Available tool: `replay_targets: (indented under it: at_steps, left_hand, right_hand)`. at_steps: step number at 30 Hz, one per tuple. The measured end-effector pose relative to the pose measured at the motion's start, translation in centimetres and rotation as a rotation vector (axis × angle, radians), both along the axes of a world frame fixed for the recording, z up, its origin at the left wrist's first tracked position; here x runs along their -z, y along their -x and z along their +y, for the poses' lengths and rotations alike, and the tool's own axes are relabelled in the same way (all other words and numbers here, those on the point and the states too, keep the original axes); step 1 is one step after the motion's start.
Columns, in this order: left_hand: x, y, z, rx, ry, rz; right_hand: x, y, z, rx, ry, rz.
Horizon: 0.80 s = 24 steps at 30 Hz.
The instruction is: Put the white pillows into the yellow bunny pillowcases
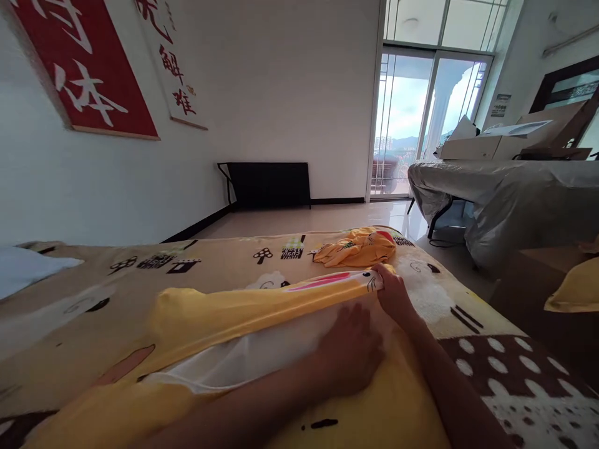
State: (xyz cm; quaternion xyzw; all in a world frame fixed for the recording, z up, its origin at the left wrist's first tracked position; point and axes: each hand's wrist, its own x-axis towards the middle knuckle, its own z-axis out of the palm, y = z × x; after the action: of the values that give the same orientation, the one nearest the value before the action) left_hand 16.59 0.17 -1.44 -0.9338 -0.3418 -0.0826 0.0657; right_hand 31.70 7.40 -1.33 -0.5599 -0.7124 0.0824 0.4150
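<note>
A yellow pillowcase (224, 308) with a pink rabbit-ear print lies across the patterned bed cover (201, 262), a white pillow (262, 352) showing at its open edge. My left hand (350, 352) lies flat, fingers together, pressing on the white pillow inside the case. My right hand (390, 290) pinches the far corner of the yellow pillowcase, fingers closed on the cloth. A crumpled orange-yellow cloth (358, 247) rests just beyond that corner.
The bed's far edge meets a shiny floor. A black folded table (269, 184) leans on the back wall. At the right, a table under a grey sheet (505, 187) carries cardboard boxes. Another yellow cushion (575, 290) sits at the right edge, a white pillow (23, 265) at the left.
</note>
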Motion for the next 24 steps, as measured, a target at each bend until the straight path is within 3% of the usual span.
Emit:
replay_targets:
  at_steps: [3,7,9,11,13,15,19,24]
  left_hand:
    - [-1.2,-0.2,0.8,0.008,0.171,0.114]
    - [-2.6,-1.5,4.4,0.03,0.384,0.149]
    - [-1.9,-2.0,6.4,0.004,0.393,0.084]
    - [-0.2,-2.0,7.8,-0.048,0.34,-0.015]
    - [1.8,-1.6,8.4,-0.108,0.295,-0.105]
    - [3.4,-1.1,8.7,-0.152,0.258,-0.167]
    - [4.5,-1.0,8.9,-0.181,0.21,-0.196]
    - [4.2,-2.4,8.3,-0.227,0.143,-0.164]
  right_hand:
    - [-0.3,-0.8,0.1,-0.169,0.042,0.144]
    - [-1.1,-1.7,-0.4,-0.392,0.079,0.238]
    - [-1.2,-2.0,-0.6,-0.296,0.012,0.175]
    - [-1.1,-2.1,-0.7,-0.08,-0.041,0.044]
    - [-1.0,-2.0,-0.7,0.114,-0.031,-0.12]
    - [-1.0,-1.8,-0.8,0.218,0.003,-0.255]
    - [-1.1,-1.7,-0.9,0.279,-0.047,-0.34]
    - [-0.3,-1.9,0.3,0.2,-0.009,-0.163]
